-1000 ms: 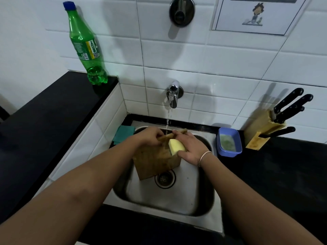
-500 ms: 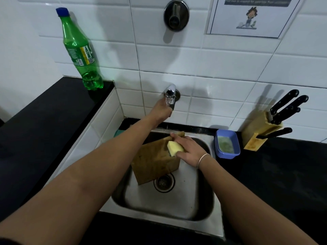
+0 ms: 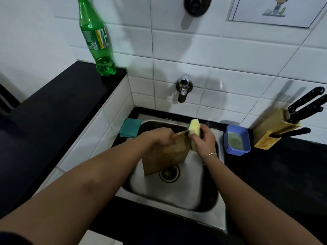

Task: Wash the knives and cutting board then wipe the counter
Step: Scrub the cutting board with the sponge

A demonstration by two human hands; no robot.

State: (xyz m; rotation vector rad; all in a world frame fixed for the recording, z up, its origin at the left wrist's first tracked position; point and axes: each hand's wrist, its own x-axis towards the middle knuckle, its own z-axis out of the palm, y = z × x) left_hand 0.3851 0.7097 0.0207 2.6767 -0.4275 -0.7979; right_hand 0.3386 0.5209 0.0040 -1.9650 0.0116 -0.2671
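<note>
Wooden cutting board stands tilted in the steel sink, my left hand gripping its top edge. My right hand clasps a yellow sponge against that edge. Knives sit in a block on the black tabletop, blades hidden.

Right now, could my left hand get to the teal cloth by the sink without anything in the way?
Probably yes, once it lets go. The left hand grips the top edge of the cutting board, so it is busy. The teal cloth lies on the sink's left rim, close to that hand, with nothing between them.
</note>
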